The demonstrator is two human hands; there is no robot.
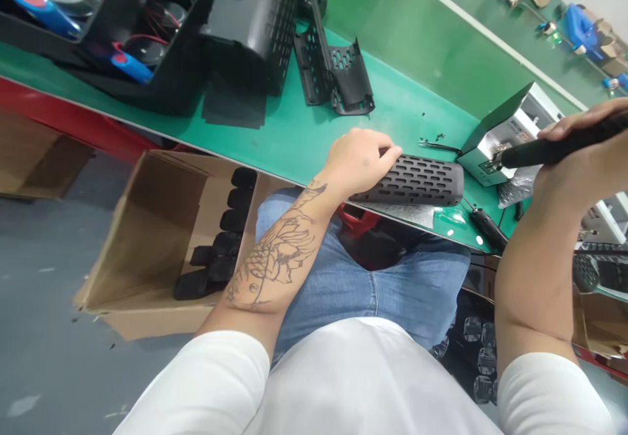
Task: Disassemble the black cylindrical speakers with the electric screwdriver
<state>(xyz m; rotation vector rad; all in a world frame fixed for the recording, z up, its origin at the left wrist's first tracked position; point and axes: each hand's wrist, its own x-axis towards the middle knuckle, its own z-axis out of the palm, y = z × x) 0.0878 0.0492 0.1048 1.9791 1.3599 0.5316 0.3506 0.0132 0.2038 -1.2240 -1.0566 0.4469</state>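
My left hand [362, 160] is closed over the left end of a black slotted casing [426, 181], which lies on its side at the near edge of the green bench [314, 140]. My right hand [564, 167], at the right edge of the view, grips a black electric screwdriver [544, 152]. Its tip points left and meets the front of a small white-and-grey box-shaped machine [513, 124], probably a screw feeder. Just beyond the casing's right end lies a second black screwdriver [485, 224]. Tweezers [439, 145] and tiny dark bits rest behind the casing.
Black bins [179, 85] with wired blue parts stand at the left. Beside them are a large black casing [250, 23] and curved slotted panels [350, 78]. An open cardboard box [142, 245] with black pieces sits below the bench, left of my legs.
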